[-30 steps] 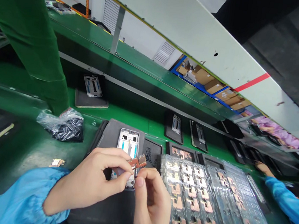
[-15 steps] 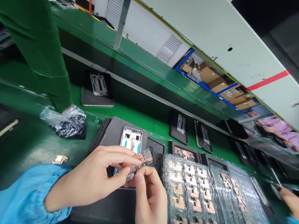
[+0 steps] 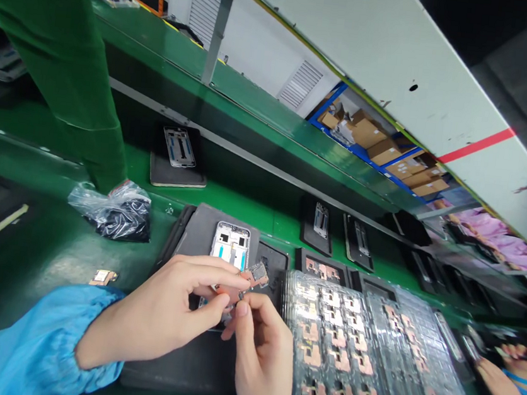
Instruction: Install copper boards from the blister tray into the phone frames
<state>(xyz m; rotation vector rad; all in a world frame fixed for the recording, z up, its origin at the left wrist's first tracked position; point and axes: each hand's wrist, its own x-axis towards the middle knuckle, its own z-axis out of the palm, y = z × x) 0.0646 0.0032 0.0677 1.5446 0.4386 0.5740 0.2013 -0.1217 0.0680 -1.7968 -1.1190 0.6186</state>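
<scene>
My left hand (image 3: 158, 312) holds a small copper-backed circuit board (image 3: 258, 274) in a narrow pinch; I cannot tell whether my right hand (image 3: 261, 362) grips it too. The board sits just beside a phone mid-frame (image 3: 230, 244) on a grey mat (image 3: 203, 228). Crowded fingers could let it slip. Since the earliest view, it has turned, showing more grey.

left hand (image 3: 159, 312): pinching, angled inward | right hand (image 3: 263, 365): pinching, just beside left
</scene>
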